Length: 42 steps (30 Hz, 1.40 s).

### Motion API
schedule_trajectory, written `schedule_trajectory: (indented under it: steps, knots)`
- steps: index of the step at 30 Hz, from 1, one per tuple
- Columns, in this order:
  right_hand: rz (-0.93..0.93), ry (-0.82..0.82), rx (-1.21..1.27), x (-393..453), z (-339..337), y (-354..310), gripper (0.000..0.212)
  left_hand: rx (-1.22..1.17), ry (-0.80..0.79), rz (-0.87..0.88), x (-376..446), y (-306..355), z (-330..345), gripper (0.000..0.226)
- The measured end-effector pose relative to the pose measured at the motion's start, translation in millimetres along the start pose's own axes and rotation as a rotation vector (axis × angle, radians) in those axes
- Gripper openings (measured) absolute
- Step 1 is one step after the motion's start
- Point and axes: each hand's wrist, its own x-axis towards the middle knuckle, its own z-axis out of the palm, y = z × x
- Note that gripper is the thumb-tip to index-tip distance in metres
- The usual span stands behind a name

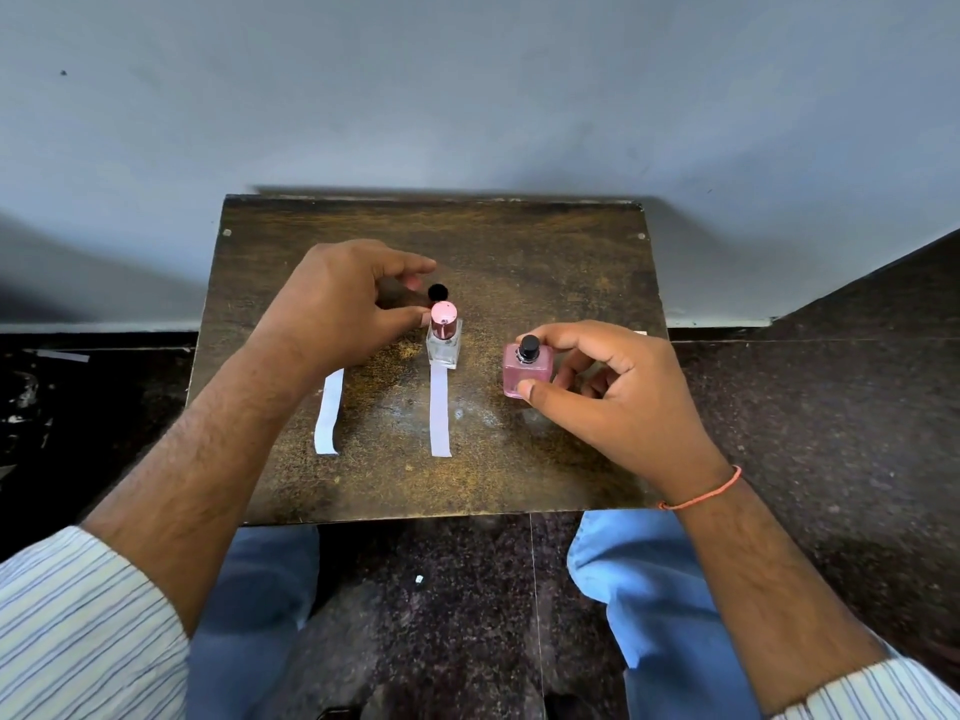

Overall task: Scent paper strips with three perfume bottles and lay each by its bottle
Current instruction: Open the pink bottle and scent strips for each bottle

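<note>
A pink square bottle (pixel 522 376) with a black spray top stands right of centre on the small brown table (pixel 519 252). My right hand (pixel 613 387) grips it, thumb in front and index finger behind. A clear bottle with a pink cap (pixel 444 332) stands mid-table with a white paper strip (pixel 439 413) laid in front of it. My left hand (pixel 348 298) hovers beside it, fingers curved with a gap, the thumb tip against the pink cap. A small black round cap (pixel 438 292) sits just past those fingertips. Another strip (pixel 328 413) lies to the left, its far end under my left wrist. No third bottle shows.
A bit of white paper (pixel 640 333) peeks out behind my right hand near the table's right edge. The table stands against a grey wall (pixel 467 96) on a dark speckled floor (pixel 831 407). My knees in blue jeans (pixel 623 563) are at its near edge.
</note>
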Motion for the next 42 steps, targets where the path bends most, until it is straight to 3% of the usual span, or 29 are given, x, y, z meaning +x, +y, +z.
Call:
schedule_trajectory:
  steps: [7, 12, 17, 22, 26, 30, 34, 38, 42]
  knots:
    - [-0.014, -0.069, -0.018, 0.5, -2.8, -7.2, 0.033, 0.071, -0.004, -0.046, -19.7, 15.7, -37.1, 0.057]
    - [-0.014, -0.212, -0.08, -4.5, -4.5, -13.0, 0.036, -0.011, 0.074, -0.101, -69.4, 36.2, -65.2, 0.022]
    - [-0.033, -0.256, -0.147, -14.2, -3.0, -20.2, 0.036, -0.261, 0.094, -0.078, -132.5, 68.8, -30.5, 0.014]
    - [-0.094, -0.268, -0.241, -20.3, -6.3, -23.8, 0.042, -0.221, 0.03, -0.131, -143.3, 57.8, 14.7, 0.016]
    - [0.048, -0.343, -0.274, -20.0, -28.8, -16.0, 0.069, -0.182, -0.018, -0.106, -132.7, 55.1, 20.5, 0.016]
    - [0.22, -0.066, -0.528, -13.6, -56.8, -0.5, 0.056, -0.287, 0.025, -0.088, -118.4, 57.0, 25.1, 0.01]
    - [0.525, 0.033, -0.644, -15.0, -82.7, 20.0, 0.072, -0.386, 0.075, -0.043, -111.1, 62.0, 29.0, 0.011]
    - [0.718, 0.043, -0.412, -13.8, -91.0, 25.2, 0.047, -0.463, 0.132, -0.004, -110.3, 63.5, 28.8, 0.012]
    - [0.72, 0.073, -0.311, -13.5, -89.8, 27.3, 0.017, -0.512, 0.161, 0.037, -112.9, 60.0, 27.0, 0.014]
